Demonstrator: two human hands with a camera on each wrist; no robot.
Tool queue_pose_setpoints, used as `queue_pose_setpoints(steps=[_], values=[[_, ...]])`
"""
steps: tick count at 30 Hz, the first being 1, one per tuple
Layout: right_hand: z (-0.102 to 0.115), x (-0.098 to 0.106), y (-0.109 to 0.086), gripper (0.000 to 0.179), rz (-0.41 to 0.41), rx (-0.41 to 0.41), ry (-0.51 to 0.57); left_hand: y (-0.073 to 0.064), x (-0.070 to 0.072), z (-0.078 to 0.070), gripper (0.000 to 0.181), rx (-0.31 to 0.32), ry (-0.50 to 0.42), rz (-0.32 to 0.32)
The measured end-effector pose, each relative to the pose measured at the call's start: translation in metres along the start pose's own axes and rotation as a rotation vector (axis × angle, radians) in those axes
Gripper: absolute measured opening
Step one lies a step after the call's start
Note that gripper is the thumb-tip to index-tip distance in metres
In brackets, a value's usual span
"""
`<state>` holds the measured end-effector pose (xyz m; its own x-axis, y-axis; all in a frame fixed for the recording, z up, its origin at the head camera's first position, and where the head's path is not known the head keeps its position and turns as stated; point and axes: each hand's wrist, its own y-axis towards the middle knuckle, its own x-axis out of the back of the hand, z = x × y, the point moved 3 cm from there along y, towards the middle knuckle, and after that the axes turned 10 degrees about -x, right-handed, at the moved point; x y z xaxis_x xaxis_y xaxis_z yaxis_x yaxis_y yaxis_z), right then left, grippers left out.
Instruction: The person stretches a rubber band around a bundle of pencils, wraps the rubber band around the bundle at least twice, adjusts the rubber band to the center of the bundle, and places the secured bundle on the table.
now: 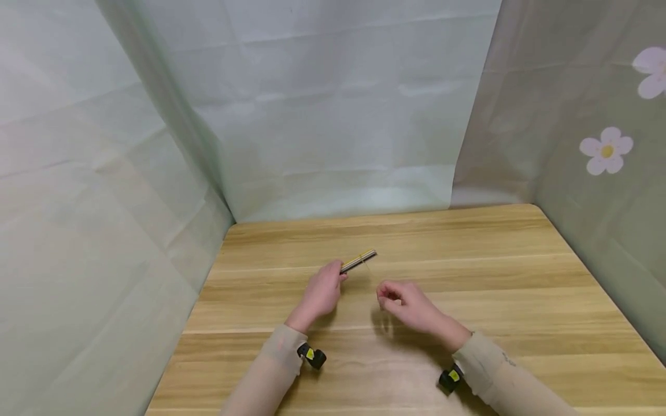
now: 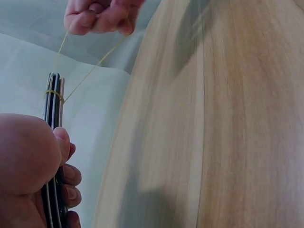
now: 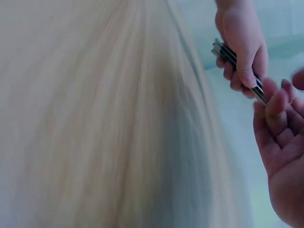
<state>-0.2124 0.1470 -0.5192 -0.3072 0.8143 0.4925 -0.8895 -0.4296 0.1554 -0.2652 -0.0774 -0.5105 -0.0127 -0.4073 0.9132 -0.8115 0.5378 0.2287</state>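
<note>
My left hand grips a bundle of slim dark and pale rods, whose far end sticks out past the fingers. A thin yellow rubber band loops round the bundle near that end. From there two strands stretch to my right hand, as the left wrist view shows. The right hand's curled fingers hold the band, a short way off the rods. In the right wrist view the rods' other end shows beyond the left fist. Most of their middle is hidden in the left palm.
Both hands are over a wood-grain table. Pale cloth hangs behind its back edge, with more at the left and a flower-patterned sheet at the right. Each sleeve carries a small black wrist camera.
</note>
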Motion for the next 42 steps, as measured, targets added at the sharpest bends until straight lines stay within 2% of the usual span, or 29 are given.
queue_pose_setpoints(steps=[4,8,12,13,15,19,22,25,29,32,34,39,42], values=[[-0.002,-0.001,0.002,0.018,0.054,-0.112,0.511,0.005,0.001,-0.002,0.013,0.017,-0.015,-0.018],[0.001,-0.007,0.002,0.024,0.114,-0.186,0.972,0.009,0.000,-0.006,0.012,0.045,-0.042,-0.063],[0.009,-0.013,0.003,0.029,0.185,-0.197,1.448,0.012,-0.002,-0.012,0.012,0.081,-0.051,-0.139],[0.011,-0.014,0.004,0.031,0.193,-0.194,1.547,0.012,-0.003,-0.014,0.014,0.087,-0.047,-0.152],[0.015,-0.015,0.005,0.033,0.188,-0.191,1.676,0.012,-0.006,-0.017,0.020,0.096,-0.051,-0.174],[0.019,-0.017,0.010,0.035,0.093,-0.237,1.735,0.012,-0.010,-0.022,0.026,0.096,-0.059,-0.205],[0.022,-0.016,0.015,0.032,0.026,-0.276,1.761,0.013,-0.011,-0.023,0.028,0.065,-0.046,-0.234],[0.025,-0.014,0.016,0.032,0.034,-0.254,1.830,0.015,-0.011,-0.024,0.027,-0.002,-0.011,-0.267],[0.028,-0.012,0.013,0.038,0.088,-0.189,1.937,0.015,-0.009,-0.024,0.024,-0.096,0.025,-0.285],[0.028,-0.012,0.012,0.039,0.077,-0.181,1.970,0.014,-0.009,-0.022,0.023,-0.126,0.035,-0.272],[0.026,-0.014,0.013,0.033,0.025,-0.222,1.964,0.012,-0.008,-0.020,0.023,-0.127,0.050,-0.264],[0.018,-0.019,0.015,0.021,-0.162,-0.382,1.869,0.009,-0.005,-0.015,0.022,-0.138,0.114,-0.252],[0.013,-0.018,0.015,0.018,-0.191,-0.398,1.871,0.009,-0.003,-0.013,0.021,-0.153,0.137,-0.249]])
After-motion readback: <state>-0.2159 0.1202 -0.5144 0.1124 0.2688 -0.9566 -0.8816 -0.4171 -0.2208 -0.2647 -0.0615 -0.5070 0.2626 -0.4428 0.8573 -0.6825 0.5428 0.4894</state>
